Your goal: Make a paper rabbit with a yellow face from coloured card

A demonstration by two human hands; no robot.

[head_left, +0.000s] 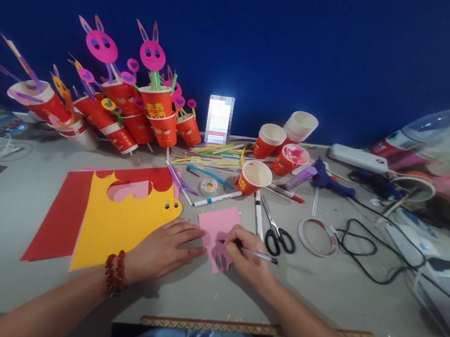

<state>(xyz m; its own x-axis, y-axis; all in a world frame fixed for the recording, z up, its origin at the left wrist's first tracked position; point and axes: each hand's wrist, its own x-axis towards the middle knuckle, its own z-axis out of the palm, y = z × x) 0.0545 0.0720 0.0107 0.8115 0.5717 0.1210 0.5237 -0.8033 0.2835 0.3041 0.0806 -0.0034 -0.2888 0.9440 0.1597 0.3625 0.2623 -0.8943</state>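
Note:
A piece of pink paper [217,223] with cut-out holes near its lower edge lies flat on the table in front of me. My right hand [252,256] is closed around a pen [261,255], its tip over the paper and hidden by the fingers. Stretched out and flat, my left hand [172,247] has its fingertips at the paper's left edge. Under and beside that hand spreads a yellow sheet [115,237] with scalloped cuts, on top of a red sheet [54,217]. Black-handled scissors [276,234] lie to the right of the pink paper.
Red paper cups with pink rabbit faces [152,56] stand at the back left. Behind the paper are a red cup [255,178], a marker [216,198] and a lit phone [219,118]. Rightward lie a tape roll [318,237], a blue glue gun [332,181] and black cable [366,233].

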